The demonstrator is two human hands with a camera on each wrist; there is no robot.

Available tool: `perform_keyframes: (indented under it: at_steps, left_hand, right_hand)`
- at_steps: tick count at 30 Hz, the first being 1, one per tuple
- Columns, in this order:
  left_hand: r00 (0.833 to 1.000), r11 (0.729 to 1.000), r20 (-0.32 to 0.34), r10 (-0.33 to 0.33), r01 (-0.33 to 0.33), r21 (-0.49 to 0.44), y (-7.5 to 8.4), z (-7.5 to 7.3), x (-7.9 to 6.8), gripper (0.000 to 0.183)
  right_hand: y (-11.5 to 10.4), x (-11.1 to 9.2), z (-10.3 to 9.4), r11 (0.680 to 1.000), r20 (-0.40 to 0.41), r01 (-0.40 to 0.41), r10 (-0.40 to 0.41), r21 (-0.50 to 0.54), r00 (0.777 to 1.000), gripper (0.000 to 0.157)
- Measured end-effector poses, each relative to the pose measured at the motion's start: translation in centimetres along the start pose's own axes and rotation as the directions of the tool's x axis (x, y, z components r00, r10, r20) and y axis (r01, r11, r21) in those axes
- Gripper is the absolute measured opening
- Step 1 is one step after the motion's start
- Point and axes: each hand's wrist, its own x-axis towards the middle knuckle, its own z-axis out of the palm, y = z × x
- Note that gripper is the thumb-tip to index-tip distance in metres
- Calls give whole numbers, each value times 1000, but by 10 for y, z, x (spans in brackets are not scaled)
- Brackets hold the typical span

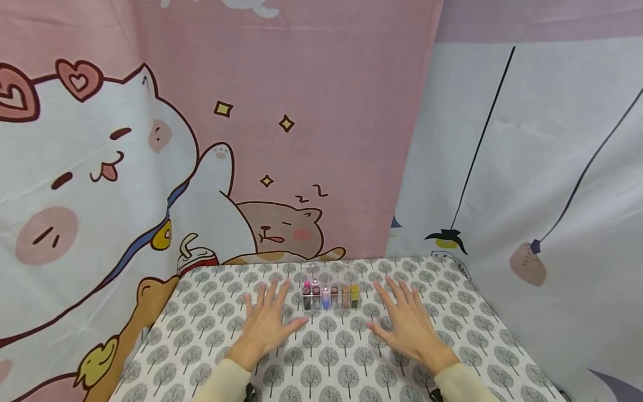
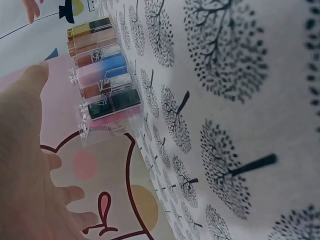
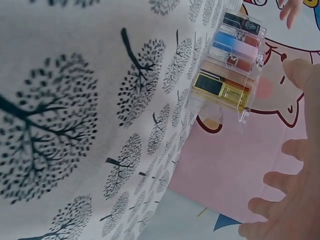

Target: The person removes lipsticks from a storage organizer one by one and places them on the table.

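Observation:
A clear plastic organizer (image 1: 325,302) stands at the far middle of the table, with several lipstick-like tubes upright in its compartments. Among them are a blue-and-pink tube (image 2: 102,70), a dark-based tube (image 2: 114,104) and a gold-and-black tube (image 3: 221,90). My left hand (image 1: 264,324) is left of the organizer, fingers spread and straight, holding nothing. On the other side my right hand (image 1: 404,324) also has its fingers spread, with nothing in it. Both hands are apart from the organizer, nearer to me than it is.
A white cloth with grey tree prints covers the table (image 1: 329,357). Behind it hangs a pink curtain (image 1: 326,111) with cartoon animals, meeting the table's far edge. A pale curtain (image 1: 567,167) borders the right side.

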Motion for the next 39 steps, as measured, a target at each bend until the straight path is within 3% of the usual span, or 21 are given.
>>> perform_keyframes:
  at_steps: [18,29,39]
  left_hand:
    - [998,998,-18,65,-65,-27,-1,21,40,112]
    - [997,992,-11,71,-72,-102,5,20,61,109]
    - [994,986,-29,103,-106,-127,4,30,73,103]
  right_hand:
    - [0,35,19,992,11,36,-38,117,999,91]
    - [-2,56,33,983,53,37,-47,180,997,82]
    - [0,65,43,975,129,11,-41,220,991,77]
